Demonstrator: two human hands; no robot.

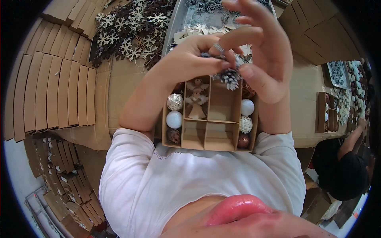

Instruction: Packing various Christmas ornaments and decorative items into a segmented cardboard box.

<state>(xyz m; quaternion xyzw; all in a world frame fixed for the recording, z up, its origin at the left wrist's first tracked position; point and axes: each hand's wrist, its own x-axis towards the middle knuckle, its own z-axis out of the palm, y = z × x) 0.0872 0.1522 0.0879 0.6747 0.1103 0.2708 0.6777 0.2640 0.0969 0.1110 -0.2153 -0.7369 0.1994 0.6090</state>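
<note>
My left hand [194, 59] is closed around small pine cones [230, 79] with white-frosted scales, above the far part of a divided cardboard box [210, 148]. Close beside them is my right hand [272, 55], its fingers apart and curved, the thumb near the cones. I see nothing held in it. In the box, a white ball [174, 119], a woven pale ball [175, 102] and a brown ball [173, 136] fill the left column. The right column has similar balls [247, 107]. Angel figures [196, 104] lie in a middle compartment. My hands partly hide the box's far end.
Behind the box stands a metal tray [171, 29] with pale cutouts and pine cones. Snowflake ornaments [133, 31] are heaped at the far left. Cardboard boxes [55, 91] line the left side. At right are another divided box [328, 113] and a person in black [341, 170].
</note>
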